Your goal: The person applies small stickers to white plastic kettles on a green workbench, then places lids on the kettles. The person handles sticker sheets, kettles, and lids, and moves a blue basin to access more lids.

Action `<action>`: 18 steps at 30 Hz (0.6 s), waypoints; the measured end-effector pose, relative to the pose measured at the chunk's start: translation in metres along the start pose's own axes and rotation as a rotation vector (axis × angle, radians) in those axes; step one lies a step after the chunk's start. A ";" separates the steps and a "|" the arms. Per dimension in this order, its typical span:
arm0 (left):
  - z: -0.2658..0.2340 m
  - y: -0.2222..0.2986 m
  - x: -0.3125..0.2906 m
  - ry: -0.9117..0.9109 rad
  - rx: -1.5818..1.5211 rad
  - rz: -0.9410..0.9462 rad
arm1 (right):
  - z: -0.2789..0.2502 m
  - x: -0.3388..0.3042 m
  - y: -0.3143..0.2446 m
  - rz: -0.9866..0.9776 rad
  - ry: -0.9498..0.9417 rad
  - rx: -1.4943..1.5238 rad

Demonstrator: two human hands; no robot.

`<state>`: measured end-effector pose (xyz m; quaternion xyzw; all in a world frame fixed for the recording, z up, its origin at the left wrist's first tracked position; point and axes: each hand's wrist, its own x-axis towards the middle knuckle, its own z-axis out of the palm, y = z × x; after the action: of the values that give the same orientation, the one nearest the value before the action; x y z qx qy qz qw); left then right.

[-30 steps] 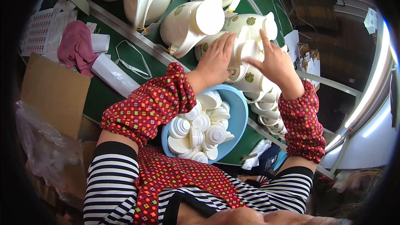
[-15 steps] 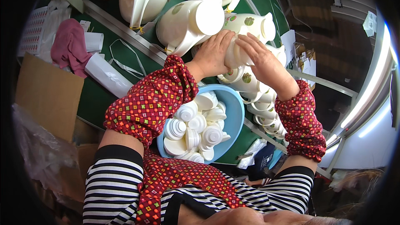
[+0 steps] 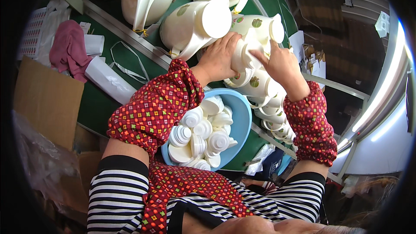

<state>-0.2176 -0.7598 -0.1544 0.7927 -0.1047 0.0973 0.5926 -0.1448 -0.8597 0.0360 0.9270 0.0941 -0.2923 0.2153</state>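
Observation:
My left hand [image 3: 219, 58] is wrapped round the side of a cream thermos jug [image 3: 241, 57] that lies tilted with its mouth toward the right. My right hand [image 3: 282, 67] is at the mouth end, its thumb and index finger stretched apart. Whether a stopper sits in that mouth is hidden. Just beyond my left hand lies a cream jug with a white lid [image 3: 216, 17]. Below my hands stands a light blue basin [image 3: 243, 125] full of white screw stoppers [image 3: 218, 141].
More cream jugs [image 3: 149, 6] stand at the back, and others [image 3: 277, 123] line the right side. A metal rail [image 3: 112, 24] crosses the green table. At left are a pink cloth [image 3: 69, 50], a cardboard sheet [image 3: 47, 99] and a white strap [image 3: 128, 63].
My right hand has slid right and turned: its fingers lay flat over the jug's mouth end, and now thumb and index finger are spread there. My left hand keeps its hold.

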 end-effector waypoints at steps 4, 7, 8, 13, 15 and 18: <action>0.002 0.002 0.000 0.002 -0.020 -0.003 | 0.024 -0.024 0.011 -0.354 0.146 0.070; 0.004 0.000 -0.001 0.002 -0.035 0.003 | 0.025 -0.009 0.011 -0.107 0.091 0.145; 0.004 -0.001 -0.001 0.006 -0.039 0.011 | 0.023 -0.003 0.011 -0.063 0.070 0.125; 0.002 0.002 -0.001 -0.009 -0.034 0.001 | 0.028 -0.009 0.040 -0.633 0.280 -0.031; 0.002 0.001 -0.001 -0.003 -0.037 0.006 | 0.038 0.001 0.048 -0.688 0.356 -0.087; 0.006 0.000 -0.002 0.020 -0.041 0.010 | 0.048 0.004 0.043 -0.549 0.357 -0.105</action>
<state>-0.2193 -0.7659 -0.1568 0.7790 -0.1046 0.1059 0.6091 -0.1526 -0.9191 0.0130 0.8913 0.3918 -0.1669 0.1558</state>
